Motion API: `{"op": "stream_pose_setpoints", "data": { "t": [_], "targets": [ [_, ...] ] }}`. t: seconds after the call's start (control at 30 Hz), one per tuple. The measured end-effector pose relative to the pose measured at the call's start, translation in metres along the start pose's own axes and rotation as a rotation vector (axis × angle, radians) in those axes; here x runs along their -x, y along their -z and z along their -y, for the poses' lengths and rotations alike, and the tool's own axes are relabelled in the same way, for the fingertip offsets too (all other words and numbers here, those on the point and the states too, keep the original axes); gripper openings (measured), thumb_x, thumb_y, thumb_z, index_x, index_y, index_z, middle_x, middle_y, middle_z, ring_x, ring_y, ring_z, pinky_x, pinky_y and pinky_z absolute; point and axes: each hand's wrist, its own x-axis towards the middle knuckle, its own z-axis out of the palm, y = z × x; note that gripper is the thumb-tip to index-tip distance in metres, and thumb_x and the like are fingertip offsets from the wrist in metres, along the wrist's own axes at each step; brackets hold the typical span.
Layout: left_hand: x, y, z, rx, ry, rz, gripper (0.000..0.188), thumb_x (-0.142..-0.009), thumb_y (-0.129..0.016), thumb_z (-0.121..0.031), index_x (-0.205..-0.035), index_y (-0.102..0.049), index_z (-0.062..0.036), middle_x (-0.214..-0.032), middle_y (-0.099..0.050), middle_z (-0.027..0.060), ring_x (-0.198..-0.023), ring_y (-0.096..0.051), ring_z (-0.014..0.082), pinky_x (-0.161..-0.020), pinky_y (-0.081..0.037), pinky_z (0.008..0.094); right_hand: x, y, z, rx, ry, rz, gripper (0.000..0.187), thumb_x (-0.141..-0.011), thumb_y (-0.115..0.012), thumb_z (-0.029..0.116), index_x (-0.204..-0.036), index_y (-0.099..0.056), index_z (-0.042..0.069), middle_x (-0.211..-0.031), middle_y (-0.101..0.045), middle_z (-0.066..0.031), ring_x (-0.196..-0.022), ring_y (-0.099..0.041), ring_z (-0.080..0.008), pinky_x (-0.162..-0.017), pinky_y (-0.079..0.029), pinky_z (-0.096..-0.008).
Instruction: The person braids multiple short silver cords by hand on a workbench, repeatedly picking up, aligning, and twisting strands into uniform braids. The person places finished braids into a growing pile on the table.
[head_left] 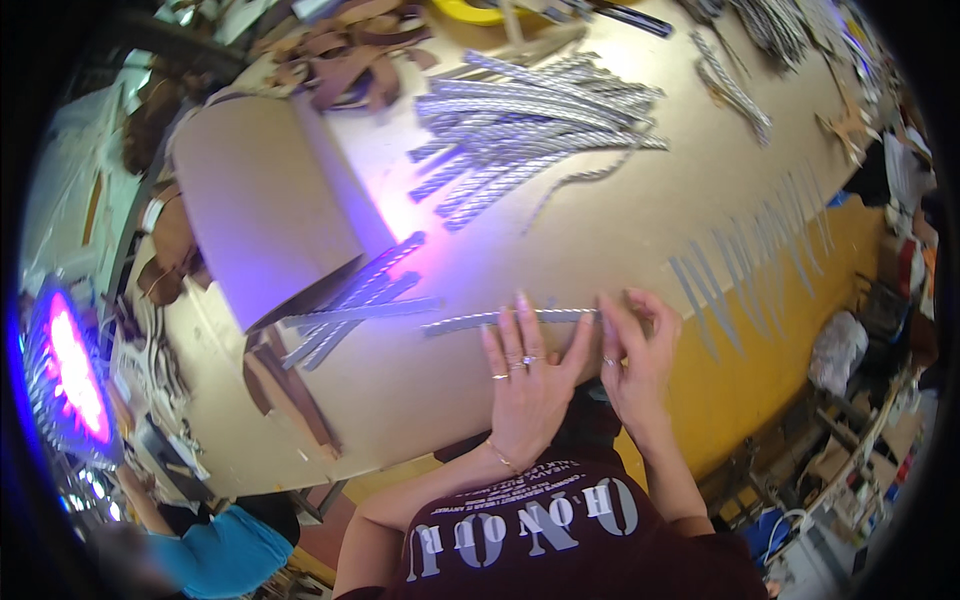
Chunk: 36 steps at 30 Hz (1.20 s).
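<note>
A narrow silver-grey braided strip (455, 324) lies crosswise on the table close to me. Across its middle rests my left hand (528, 385), rings on its fingers, which are stretched out flat with the tips pressing on the strip. My right hand (638, 365) is at the strip's right end, its fingers bent together in a pinch there; the fingers hide that end. Just left of the strip, several similar braided strips (370, 305) lie in a loose crossed pile, partly beside a bent brown board. A larger heap of silver braided strips (540, 120) lies farther back.
The curved brown board (265, 200) stands at left. Brown leather strips (350, 50) are heaped behind it, and more (290, 395) hang near the front edge. Thin grey strips (745, 265) lie along the right edge. A person in a blue top (230, 550) is at lower left.
</note>
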Motion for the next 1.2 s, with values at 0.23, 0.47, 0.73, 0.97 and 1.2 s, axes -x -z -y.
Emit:
{"op": "stream_pose_setpoints", "data": {
  "t": [0.23, 0.47, 0.73, 0.97, 1.2],
  "targets": [
    [0.004, -0.005, 0.004, 0.105, 0.016, -0.030, 0.060, -0.095, -0.054, -0.015, -0.151, -0.043, -0.0333, -0.154, -0.032, 0.0317, -0.143, -0.034, 0.0467, -0.115, -0.025, 0.0636, 0.017, 0.008, -0.016, 0.386, 0.195, 0.109, 0.047, -0.084, -0.062, 0.014, -0.131, -0.064, 0.018, -0.152, -0.042, -0.0190, -0.134, -0.042, -0.0388, -0.109, -0.028, -0.0515],
    [0.013, -0.012, 0.022, 0.207, -0.047, -0.069, 0.059, -0.091, -0.061, -0.023, -0.148, -0.049, -0.0182, -0.155, -0.033, 0.0293, -0.144, -0.033, 0.0441, -0.117, -0.020, 0.0629, 0.012, 0.019, -0.015, 0.251, 0.243, -0.039, 0.036, -0.090, -0.062, 0.023, -0.124, -0.067, 0.016, -0.145, -0.050, -0.0195, -0.134, -0.042, -0.0384, -0.107, -0.032, -0.0493],
    [0.015, -0.015, 0.034, 0.525, -0.101, -0.191, 0.051, -0.090, -0.063, -0.020, -0.140, -0.056, -0.0115, -0.155, -0.036, 0.0242, -0.144, -0.034, 0.0400, -0.118, -0.025, 0.0522, 0.008, 0.004, -0.008, 0.089, 0.133, 0.043, 0.030, -0.083, -0.078, 0.026, -0.107, -0.070, 0.011, -0.116, -0.060, -0.0091, -0.108, -0.054, -0.0318, -0.091, -0.040, -0.0465],
    [0.006, 0.012, 0.048, 0.700, 0.249, -0.348, 0.042, -0.088, -0.072, -0.021, -0.126, -0.062, -0.0060, -0.124, -0.059, 0.0164, -0.108, -0.057, 0.0355, -0.091, -0.042, 0.0493, 0.012, 0.019, 0.030, 0.025, 0.256, 0.346, 0.025, -0.083, -0.078, 0.031, -0.095, -0.068, 0.011, -0.100, -0.060, -0.0057, -0.100, -0.055, -0.0267, -0.082, -0.040, -0.0392],
    [-0.008, 0.011, 0.075, 0.741, 0.252, -0.261, 0.029, -0.086, -0.072, -0.015, -0.111, -0.065, -0.0046, -0.104, -0.063, 0.0137, -0.090, -0.062, 0.0328, -0.079, -0.049, 0.0427, -0.007, 0.013, 0.037, -0.329, 0.313, 0.448, 0.026, -0.084, -0.077, 0.027, -0.101, -0.068, 0.010, -0.096, -0.065, -0.0075, -0.092, -0.062, -0.0261, -0.082, -0.043, -0.0381]
  ]
}}
